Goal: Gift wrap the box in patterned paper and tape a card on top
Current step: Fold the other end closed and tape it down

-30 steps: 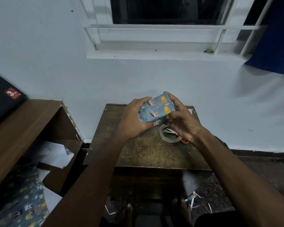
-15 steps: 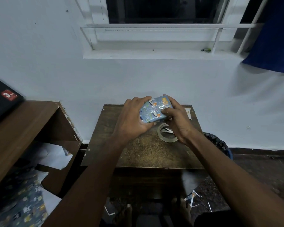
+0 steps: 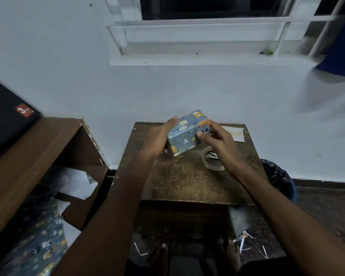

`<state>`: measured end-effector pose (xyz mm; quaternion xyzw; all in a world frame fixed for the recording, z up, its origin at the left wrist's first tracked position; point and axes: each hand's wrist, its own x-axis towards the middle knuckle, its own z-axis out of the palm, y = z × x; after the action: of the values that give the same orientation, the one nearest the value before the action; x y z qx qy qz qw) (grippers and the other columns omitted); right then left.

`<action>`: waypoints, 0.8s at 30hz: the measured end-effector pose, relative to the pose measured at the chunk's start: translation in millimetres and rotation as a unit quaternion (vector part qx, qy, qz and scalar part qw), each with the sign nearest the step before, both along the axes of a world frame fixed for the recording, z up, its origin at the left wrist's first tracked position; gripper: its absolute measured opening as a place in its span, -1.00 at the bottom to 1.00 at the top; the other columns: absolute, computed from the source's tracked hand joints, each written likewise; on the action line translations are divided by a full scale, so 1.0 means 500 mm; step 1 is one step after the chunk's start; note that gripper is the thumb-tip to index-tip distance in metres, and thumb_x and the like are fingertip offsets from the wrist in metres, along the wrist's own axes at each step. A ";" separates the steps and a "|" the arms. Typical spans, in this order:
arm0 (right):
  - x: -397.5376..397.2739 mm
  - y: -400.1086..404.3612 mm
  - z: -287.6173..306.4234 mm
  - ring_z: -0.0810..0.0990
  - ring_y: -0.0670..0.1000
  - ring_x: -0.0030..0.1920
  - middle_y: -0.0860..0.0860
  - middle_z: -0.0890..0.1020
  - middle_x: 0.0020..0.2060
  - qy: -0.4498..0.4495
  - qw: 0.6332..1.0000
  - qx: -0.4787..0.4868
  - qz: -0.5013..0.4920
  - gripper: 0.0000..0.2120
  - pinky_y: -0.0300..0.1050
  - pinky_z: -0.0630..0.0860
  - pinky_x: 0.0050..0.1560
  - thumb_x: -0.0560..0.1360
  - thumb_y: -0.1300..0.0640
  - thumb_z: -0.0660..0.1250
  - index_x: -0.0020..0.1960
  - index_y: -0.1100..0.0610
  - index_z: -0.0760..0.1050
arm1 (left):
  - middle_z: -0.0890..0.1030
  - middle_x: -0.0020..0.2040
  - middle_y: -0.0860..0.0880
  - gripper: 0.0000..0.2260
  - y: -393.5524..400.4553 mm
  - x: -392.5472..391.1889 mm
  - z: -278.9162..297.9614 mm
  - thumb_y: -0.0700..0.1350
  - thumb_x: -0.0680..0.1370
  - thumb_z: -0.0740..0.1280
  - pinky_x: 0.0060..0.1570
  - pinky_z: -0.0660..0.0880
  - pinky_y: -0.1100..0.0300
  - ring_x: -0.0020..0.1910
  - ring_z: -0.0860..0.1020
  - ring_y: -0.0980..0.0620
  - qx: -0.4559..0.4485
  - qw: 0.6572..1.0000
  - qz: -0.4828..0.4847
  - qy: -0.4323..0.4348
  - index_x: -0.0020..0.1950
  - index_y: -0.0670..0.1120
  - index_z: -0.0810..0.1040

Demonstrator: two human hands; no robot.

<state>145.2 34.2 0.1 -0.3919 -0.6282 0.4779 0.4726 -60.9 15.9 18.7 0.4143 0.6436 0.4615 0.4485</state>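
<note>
1. You hold the box [image 3: 187, 134], already wrapped in blue patterned paper, tilted in the air above the far half of the table [image 3: 183, 182].
2. Your left hand [image 3: 157, 139] grasps the box's left end, with the fingers curled round it and one fingertip showing at its top far edge.
3. Your right hand [image 3: 217, 140] grips the right end, the thumb pressed on the near face and the fingers wrapped over the end flap.
4. The card [image 3: 235, 134] lies flat at the table's far right corner, partly hidden behind your right hand.
5. The tape [image 3: 210, 160] lies on the table just below your right hand; your wrist covers part of it, and something small lies inside the ring, too hidden to tell.
6. A bin [image 3: 279, 179] with a black liner stands on the floor just right of the table.
7. A shelf [image 3: 38, 148] stands to the left of the table, with a black box [image 3: 6, 114] on top and white paper [image 3: 76, 184] in its opening.
8. More patterned paper [image 3: 38, 242] lies at the near left, below the shelf.
9. Scraps [image 3: 245, 244] lie on the floor near your feet [image 3: 161, 253].
10. A white wall and a window [image 3: 207, 26] stand behind the table, and a blue cloth [image 3: 341, 56] hangs at the far right.
</note>
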 end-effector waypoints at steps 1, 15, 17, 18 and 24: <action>-0.007 0.001 -0.007 0.62 -0.20 -0.03 -0.11 0.68 0.02 -0.030 0.999 0.028 -0.017 -0.81 -0.31 0.47 -0.03 0.61 0.05 0.44 0.21 0.03 0.66 | 0.70 -0.15 -0.04 -0.57 0.003 -0.007 -0.004 0.30 0.62 0.30 -0.31 0.44 0.20 -0.26 0.59 0.03 -0.048 0.999 0.002 -0.023 0.01 -0.04 0.70; -0.098 -0.019 -0.060 0.57 0.03 -0.25 -0.03 0.59 -0.28 -0.424 0.891 0.123 -0.111 -0.47 -0.09 0.40 -0.27 0.62 -0.38 0.18 -0.10 0.08 0.56 | 0.71 0.17 -0.10 -0.31 0.023 -0.069 -0.070 0.44 0.45 0.31 0.16 0.61 0.00 0.13 0.68 -0.11 -0.106 0.987 -0.002 0.121 0.23 -0.14 0.65; -0.090 -0.014 -0.061 0.56 -0.01 -0.29 -0.01 0.60 -0.30 -0.444 0.878 0.147 -0.103 -0.50 -0.08 0.47 -0.27 0.60 -0.35 0.23 -0.10 0.08 0.59 | 0.71 0.16 -0.11 -0.26 0.017 -0.071 -0.074 0.47 0.41 0.26 0.27 0.58 -0.08 0.14 0.68 -0.14 -0.118 0.985 -0.006 0.129 0.21 -0.13 0.67; -0.085 -0.010 -0.057 0.55 -0.03 -0.26 -0.01 0.61 -0.26 -0.435 0.884 0.150 -0.088 -0.53 -0.08 0.48 -0.24 0.59 -0.33 0.28 -0.06 0.08 0.62 | 0.71 0.15 -0.10 -0.31 0.013 -0.069 -0.073 0.44 0.47 0.26 0.27 0.58 -0.07 0.14 0.68 -0.13 -0.116 0.985 -0.006 0.129 0.20 -0.13 0.67; -0.055 0.009 -0.053 0.45 0.03 0.32 0.00 0.53 0.33 -0.378 0.921 0.089 0.016 -0.12 0.05 0.43 0.37 0.40 -0.36 0.52 0.57 0.03 0.39 | 0.68 0.21 -0.13 -0.49 0.020 -0.071 -0.082 0.28 0.66 0.21 0.35 0.47 -0.19 0.23 0.61 -0.15 -0.084 0.974 -0.024 0.208 0.13 -0.13 0.66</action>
<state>117.6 38.8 -26.2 -0.4899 -0.8063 0.2433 0.2252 -96.1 25.9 -22.5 0.4777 0.7487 0.2989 0.3491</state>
